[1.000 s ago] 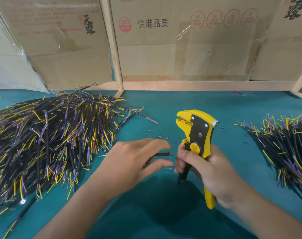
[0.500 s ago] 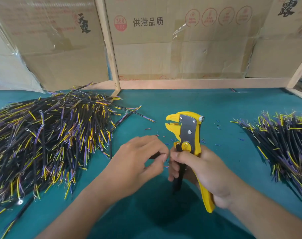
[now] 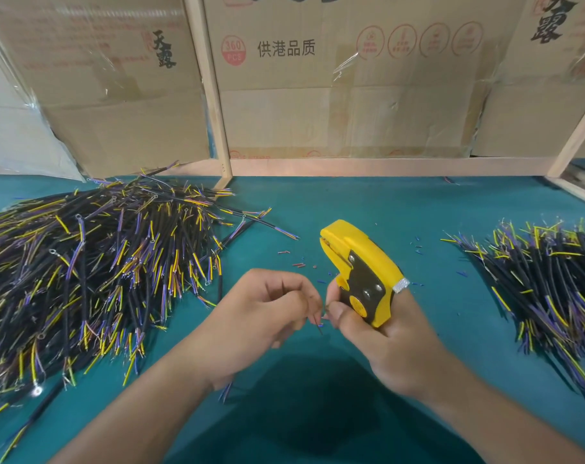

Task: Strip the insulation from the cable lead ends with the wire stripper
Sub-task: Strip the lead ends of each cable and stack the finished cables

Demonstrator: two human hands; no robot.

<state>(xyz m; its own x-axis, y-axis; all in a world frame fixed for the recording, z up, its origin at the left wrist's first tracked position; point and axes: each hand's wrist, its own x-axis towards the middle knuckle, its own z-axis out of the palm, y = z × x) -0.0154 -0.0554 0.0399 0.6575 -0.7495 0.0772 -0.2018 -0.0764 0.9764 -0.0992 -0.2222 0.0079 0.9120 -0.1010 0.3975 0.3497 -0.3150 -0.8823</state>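
**Stripper tipped away, lead ends now at the fingertips**

The right hand (image 3: 384, 333) had tilted the yellow wire stripper (image 3: 358, 272) away, its grip curled round the handles. The left hand (image 3: 261, 316) pinched thin cable leads (image 3: 318, 324) just left of that grip. This looked like sorting before the next strip.

Head camera looks forward and down, close over the green table (image 3: 368, 202).

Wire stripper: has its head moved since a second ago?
Yes. The wire stripper head has tipped left, toward the left cable pile, in the right hand.
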